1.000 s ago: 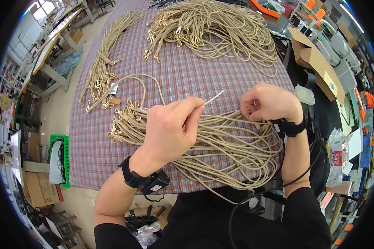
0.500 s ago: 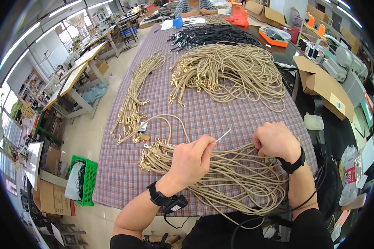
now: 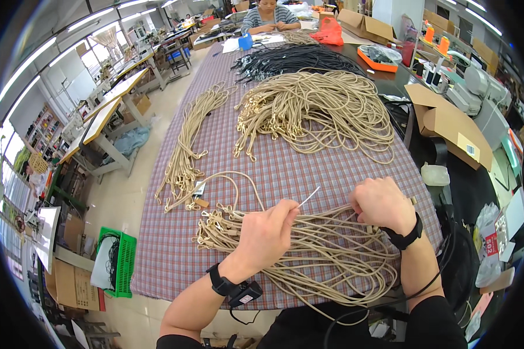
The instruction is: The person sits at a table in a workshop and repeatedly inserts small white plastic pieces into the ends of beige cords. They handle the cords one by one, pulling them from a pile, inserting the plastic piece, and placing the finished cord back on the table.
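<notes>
My left hand (image 3: 266, 230) pinches a thin white strip (image 3: 310, 197), whose free end sticks up toward the right. Beneath it lies a bundle of beige cords (image 3: 326, 273) with gold-coloured clasps (image 3: 206, 232) gathered at the left end and loops spreading to the right. My right hand (image 3: 384, 203) is closed above the far right part of this bundle, fingers curled downward. Cords run up to its fingertips, but what they grip is hidden. Under its wrist a small tan piece (image 3: 371, 229) shows on the cords.
Beyond are a narrow beige cord bundle (image 3: 195, 128), a large beige pile (image 3: 326, 110) and black cords (image 3: 300, 58) on the checked cloth (image 3: 157, 262). An open carton (image 3: 448, 125) stands right, a green crate (image 3: 125, 270) lower left. A person (image 3: 268, 20) sits at the far end.
The view has tilted slightly, so the table's contents sit a little lower. Both hands keep nearly the same pose, and the white strip remains in my left hand.
</notes>
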Available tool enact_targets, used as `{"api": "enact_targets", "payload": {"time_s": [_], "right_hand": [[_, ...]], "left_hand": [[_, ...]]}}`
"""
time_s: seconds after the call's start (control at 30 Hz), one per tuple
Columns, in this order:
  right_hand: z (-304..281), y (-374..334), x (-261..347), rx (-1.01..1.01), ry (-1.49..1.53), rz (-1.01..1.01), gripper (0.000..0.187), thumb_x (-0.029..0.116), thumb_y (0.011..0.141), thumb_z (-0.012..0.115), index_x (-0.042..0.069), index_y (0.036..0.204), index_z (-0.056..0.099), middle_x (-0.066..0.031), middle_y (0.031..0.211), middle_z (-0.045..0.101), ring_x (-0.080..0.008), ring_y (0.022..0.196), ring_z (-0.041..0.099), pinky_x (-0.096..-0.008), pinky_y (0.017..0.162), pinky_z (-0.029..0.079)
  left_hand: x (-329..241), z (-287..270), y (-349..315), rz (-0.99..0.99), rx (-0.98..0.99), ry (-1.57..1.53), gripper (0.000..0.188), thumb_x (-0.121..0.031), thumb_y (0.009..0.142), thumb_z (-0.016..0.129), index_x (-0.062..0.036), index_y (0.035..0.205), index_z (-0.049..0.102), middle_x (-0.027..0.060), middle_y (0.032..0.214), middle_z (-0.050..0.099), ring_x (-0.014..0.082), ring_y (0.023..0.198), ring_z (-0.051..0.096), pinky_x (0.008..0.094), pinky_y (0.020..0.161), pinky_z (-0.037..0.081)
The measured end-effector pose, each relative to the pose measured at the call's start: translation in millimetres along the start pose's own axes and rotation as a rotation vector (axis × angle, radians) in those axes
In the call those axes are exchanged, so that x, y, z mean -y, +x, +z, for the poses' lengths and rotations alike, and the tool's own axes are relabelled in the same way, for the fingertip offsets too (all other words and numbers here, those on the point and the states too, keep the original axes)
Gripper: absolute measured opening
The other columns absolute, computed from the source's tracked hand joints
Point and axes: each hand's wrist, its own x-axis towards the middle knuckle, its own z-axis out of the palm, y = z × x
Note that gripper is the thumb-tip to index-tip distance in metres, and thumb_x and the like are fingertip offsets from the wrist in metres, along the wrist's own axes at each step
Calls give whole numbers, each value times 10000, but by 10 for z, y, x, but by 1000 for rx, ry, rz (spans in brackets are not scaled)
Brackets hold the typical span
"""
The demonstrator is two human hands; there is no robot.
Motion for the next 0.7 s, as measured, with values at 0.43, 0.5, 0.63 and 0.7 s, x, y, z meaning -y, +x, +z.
{"api": "enact_targets", "payload": {"time_s": [0.43, 0.5, 0.63, 0.7], "right_hand": [[-111, 211, 213, -331, 1321, -45, 85, 28, 1004, 734, -15, 1072, 760, -22, 763, 714, -78, 650, 657, -237, 593, 504], [-75, 229, 220, -337, 1434, -92, 90, 36, 1011, 737, -39, 1057, 758, -28, 788, 733, -70, 653, 667, -231, 592, 519], [-42, 217, 229, -323, 1483, -119, 112, 49, 1007, 753, -42, 1072, 761, -30, 789, 726, -82, 645, 680, -240, 595, 554], [-40, 236, 215, -286, 1461, -104, 132, 70, 1017, 753, -45, 1081, 759, -27, 790, 718, -85, 635, 682, -248, 581, 562]], "left_hand": [[-32, -26, 4, 4, -39, -41, 54, -31, 1030, 671, -37, 1081, 690, 111, 653, 628, 254, 495, 600, 372, 480, 420], [-33, -32, 5, 7, -55, -45, 55, -28, 1031, 668, -32, 1081, 689, 108, 652, 621, 245, 489, 593, 367, 478, 417], [-37, -24, 23, 13, -88, -69, 57, -27, 1035, 663, -22, 1085, 689, 99, 647, 601, 229, 480, 576, 361, 475, 410], [-34, -22, 13, 23, -100, -78, 58, -30, 1039, 661, -15, 1088, 689, 94, 639, 580, 217, 471, 554, 358, 473, 398]]}}
